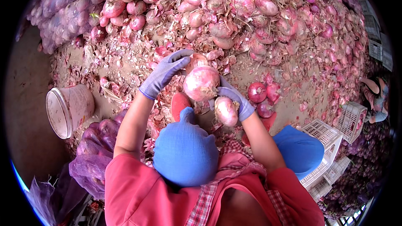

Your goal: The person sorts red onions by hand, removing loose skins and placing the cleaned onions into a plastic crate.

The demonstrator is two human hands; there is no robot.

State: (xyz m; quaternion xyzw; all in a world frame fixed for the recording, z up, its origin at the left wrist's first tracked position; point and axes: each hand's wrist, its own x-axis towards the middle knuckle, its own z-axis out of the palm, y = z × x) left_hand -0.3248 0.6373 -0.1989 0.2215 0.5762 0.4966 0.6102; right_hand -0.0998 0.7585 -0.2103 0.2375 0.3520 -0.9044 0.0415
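Observation:
My left hand (168,70), in a grey-purple knit glove, curls over a pale pink onion (198,60). Just below sits a large pink onion (202,83) with a dry root end. My right hand (234,99), gloved alike, has its fingertips against the large onion's right side. A smaller pale onion (225,112) with dry skin and roots is tucked against its palm. Which hand bears the large onion's weight is partly hidden. Both hands are in front of my blue-clad knee (187,150), above a red shoe (180,104).
Several deep red onions (257,92) lie right of my right hand. A big onion heap (241,12) with loose skins spreads ahead. Purple mesh sacks (72,15) are at left. A white bucket (78,103) lies tipped. White plastic crates (323,135) and another person (377,100) are at right.

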